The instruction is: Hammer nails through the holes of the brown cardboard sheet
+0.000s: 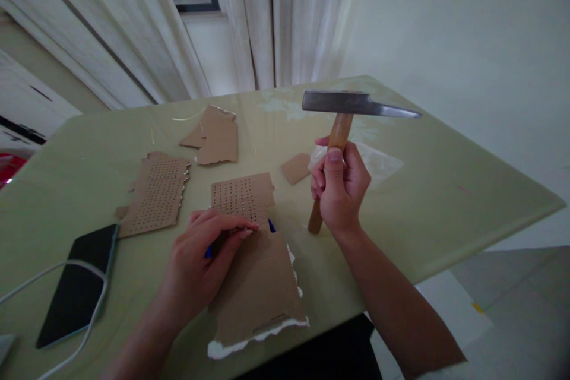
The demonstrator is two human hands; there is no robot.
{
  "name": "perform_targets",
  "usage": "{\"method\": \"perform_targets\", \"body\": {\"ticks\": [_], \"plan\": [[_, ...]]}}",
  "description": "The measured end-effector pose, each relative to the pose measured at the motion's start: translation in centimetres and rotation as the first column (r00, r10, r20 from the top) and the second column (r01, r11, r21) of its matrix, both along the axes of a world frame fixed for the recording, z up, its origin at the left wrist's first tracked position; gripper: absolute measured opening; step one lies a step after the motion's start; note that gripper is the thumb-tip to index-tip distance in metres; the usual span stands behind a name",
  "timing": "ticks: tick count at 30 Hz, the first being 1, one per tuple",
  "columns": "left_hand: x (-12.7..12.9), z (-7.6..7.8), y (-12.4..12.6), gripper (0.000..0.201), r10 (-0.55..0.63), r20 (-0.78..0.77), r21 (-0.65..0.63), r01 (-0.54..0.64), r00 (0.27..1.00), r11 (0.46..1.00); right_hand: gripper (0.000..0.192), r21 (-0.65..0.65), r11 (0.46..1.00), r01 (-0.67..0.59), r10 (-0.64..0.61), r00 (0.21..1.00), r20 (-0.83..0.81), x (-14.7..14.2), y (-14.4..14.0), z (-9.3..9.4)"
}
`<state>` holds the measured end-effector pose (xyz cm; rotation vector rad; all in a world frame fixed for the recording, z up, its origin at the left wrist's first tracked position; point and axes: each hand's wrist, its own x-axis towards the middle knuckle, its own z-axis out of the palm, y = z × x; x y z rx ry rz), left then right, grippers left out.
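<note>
My right hand (339,189) grips the wooden handle of a hammer (356,104), held upright above the table with its steel head level. My left hand (205,255) presses on a torn piece of brown cardboard (258,273) whose far half is full of small punched holes. A small blue thing (271,225) sticks out by my left fingertips; most of it is hidden under the hand. The hammer head is up and to the right of the cardboard, not touching it.
A pale green table (445,202) carries a second perforated cardboard piece (155,193), plain cardboard scraps (216,136), a small scrap (296,167) and clear plastic (378,161). A black phone (75,285) with a white cable (48,270) lies at left. Curtains hang behind.
</note>
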<state>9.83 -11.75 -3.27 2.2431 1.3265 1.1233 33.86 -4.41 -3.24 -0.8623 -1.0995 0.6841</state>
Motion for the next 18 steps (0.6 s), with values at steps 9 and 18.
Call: {"method": "perform_targets", "body": {"ticks": [9,18], "plan": [[0.06,-0.10,0.07,0.017,-0.024,-0.011,-0.014,0.024,1.000,1.000,0.029,0.007,1.000,-0.009,0.009,1.000,0.005,-0.26,-0.20,0.09],[0.66,-0.13,0.55,0.014,0.052,0.035,-0.075,-0.049,0.998,0.996,0.037,0.017,0.997,-0.071,0.071,0.997,-0.034,-0.26,-0.03,0.25]]}}
